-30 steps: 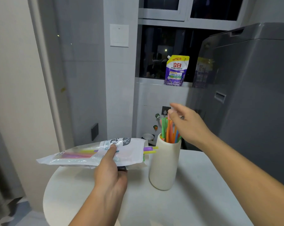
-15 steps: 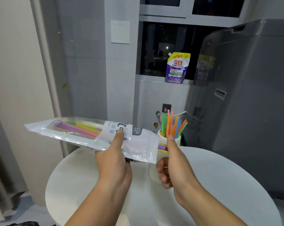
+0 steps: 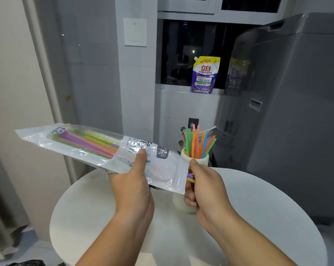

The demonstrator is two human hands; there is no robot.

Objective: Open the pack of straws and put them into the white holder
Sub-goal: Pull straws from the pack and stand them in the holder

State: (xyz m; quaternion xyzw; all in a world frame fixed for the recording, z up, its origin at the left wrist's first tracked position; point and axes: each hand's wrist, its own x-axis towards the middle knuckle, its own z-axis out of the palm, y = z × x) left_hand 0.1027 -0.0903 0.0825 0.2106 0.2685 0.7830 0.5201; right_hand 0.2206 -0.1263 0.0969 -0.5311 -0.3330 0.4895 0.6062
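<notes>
My left hand (image 3: pixel 132 181) grips a clear plastic pack of straws (image 3: pixel 81 144) around its printed middle and holds it above the round white table (image 3: pixel 258 217), slanting down to the right. Purple, pink, yellow and green straws lie inside. At the pack's open right end my right hand (image 3: pixel 202 185) pinches the purple and yellow straw tips (image 3: pixel 190 177) that stick out. Just behind that hand stands the white ribbed holder (image 3: pixel 200 159) with several orange, green, blue and pink straws (image 3: pixel 197 144) upright in it.
A large grey appliance (image 3: pixel 296 112) rises close to the table on the right. A purple detergent pouch (image 3: pixel 205 75) stands on the window sill behind. A grey curtain (image 3: pixel 1 198) hangs at the left, beside the wall.
My right hand left the top of the holder, came down in front of it and took hold of the straw tips at the pack's open end. My left hand raised and tilted the pack.
</notes>
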